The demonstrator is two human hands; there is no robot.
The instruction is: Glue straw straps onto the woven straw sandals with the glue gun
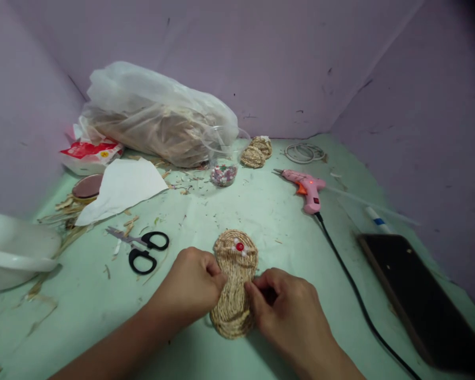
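Left hand (198, 282) and right hand (291, 306) both on a woven straw slipper (234, 298)

So the left fingers are curled in tight, tips pinching the slipper's left edge at the waist. Right thumb and index finger are pretty much closed together on the opposite edge; can't tell what the tucked fingers are doing. Slipper sits near the middle of the pale green tabletop (217, 211), strap end pointing far, with a red bead (239, 246) on the strap and white beads around it.

Near right there's a dark smartphone (415, 295), and a black cord (352, 285) runs past its left side up to a pink glue gun (309, 190). White marker (376, 218) just beyond the phone.

Over on the left: a white plastic container (19, 248), then black-handled scissors (142, 250), then some white paper (124, 190).

Farther back, a clear cup (224, 176) of beads, a couple of coiled straw pieces (256, 152), a red-and-white packet (93, 150) and a big plastic bag (154, 113) against the purple wall (261, 53).
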